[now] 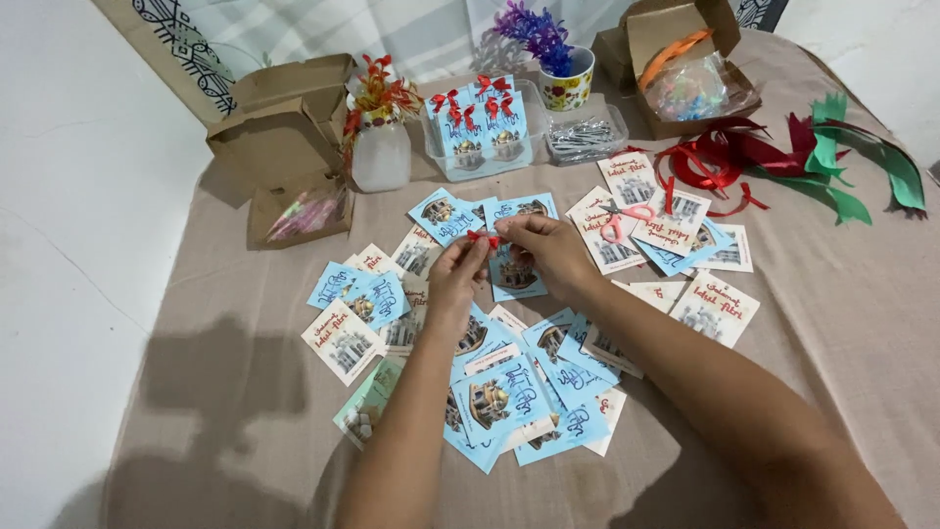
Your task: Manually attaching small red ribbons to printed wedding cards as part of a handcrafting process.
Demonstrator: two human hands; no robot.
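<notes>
Your left hand point(456, 277) and right hand point(548, 250) meet above the middle of the worktop point(235, 392), over a scatter of cards. Between them: a small red ribbon bow point(482, 237), two loops, shiny, held at the top edge of a light-blue card point(511, 271) with a building picture. Left grip pinches the bow's left side; right grip pinches the card's top beside the bow. More blue and white cards point(490, 397) lie loose beneath your forearms. Finished cards with red bows stand in a clear tray point(478, 157) behind. Pink-handled scissors point(623, 217) rest on cards to your right, near loose red ribbon point(707, 162).
</notes>
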